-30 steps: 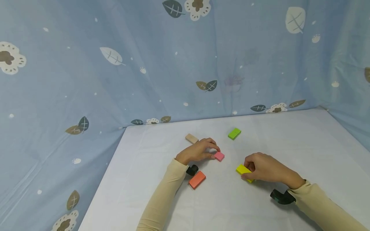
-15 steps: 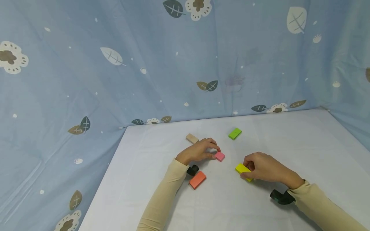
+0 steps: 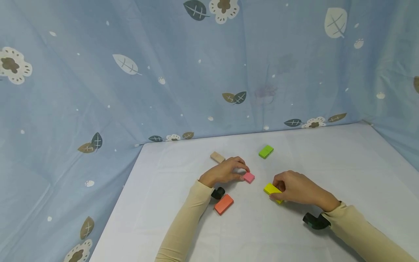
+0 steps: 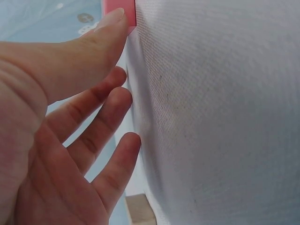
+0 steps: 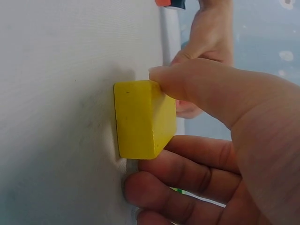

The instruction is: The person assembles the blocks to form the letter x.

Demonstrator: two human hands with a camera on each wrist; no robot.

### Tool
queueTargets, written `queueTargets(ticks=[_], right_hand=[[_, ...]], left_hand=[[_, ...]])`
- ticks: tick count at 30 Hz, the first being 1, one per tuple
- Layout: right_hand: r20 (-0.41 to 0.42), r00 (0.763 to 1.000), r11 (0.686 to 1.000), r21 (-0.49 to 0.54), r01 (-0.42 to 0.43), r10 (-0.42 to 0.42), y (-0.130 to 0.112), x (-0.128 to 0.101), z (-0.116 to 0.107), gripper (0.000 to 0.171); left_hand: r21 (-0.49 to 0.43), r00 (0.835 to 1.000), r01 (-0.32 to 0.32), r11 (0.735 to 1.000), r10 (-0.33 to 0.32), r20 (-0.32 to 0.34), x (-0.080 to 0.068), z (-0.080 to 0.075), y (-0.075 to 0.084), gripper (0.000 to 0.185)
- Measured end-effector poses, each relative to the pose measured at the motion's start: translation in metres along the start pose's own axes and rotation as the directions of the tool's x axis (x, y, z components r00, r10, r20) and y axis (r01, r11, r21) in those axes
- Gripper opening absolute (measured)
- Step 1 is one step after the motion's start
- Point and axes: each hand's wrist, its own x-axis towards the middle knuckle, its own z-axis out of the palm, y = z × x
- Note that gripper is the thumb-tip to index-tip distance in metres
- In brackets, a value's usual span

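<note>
White table point(image 3: 327, 163) is backed by curtain point(image 3: 183, 91). Pink block point(image 3: 249, 177), with green block point(image 3: 266, 151) at one o'clock, is pinched by left hand point(image 3: 226, 171); yellow block point(image 5: 134, 121), by right hand point(image 3: 298, 188).

Head view: light soft, even; white tablecloth point(image 3: 327, 163) bright, blue curtain point(image 3: 163, 109) paler toward far right. Soft-edged shadow under right sleeve point(image 3: 363, 233). Wrist views greyer, softer. Left wrist: tablecloth weave shows partly, smears elsewhere. Right wrist: yellow block point(image 5: 135, 122) fairly crisp, broad diffuse shadow beside it; left hand point(image 5: 207, 42) beyond slightly out of focus.
</note>
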Motion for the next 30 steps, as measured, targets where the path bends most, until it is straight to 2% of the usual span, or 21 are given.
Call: queueTargets(ticks=[14, 30], right_hand=[[-0.007, 1.000, 1.000, -0.008, -0.007, 0.007, -0.001, 0.006, 0.002, 0.027], [-0.015, 0.999, 0.999, -0.008, 0.035, -0.035, -0.002, 0.014, 0.005, 0.023]], left_hand=[[-0.005, 1.000, 0.006, 1.000, -0.006, -0.001, -0.001, 0.000, 0.001, 0.028], [0.011, 1.000, 0.023, 1.000, -0.023, 0.005, 0.000, 0.000, 0.000, 0.028]])
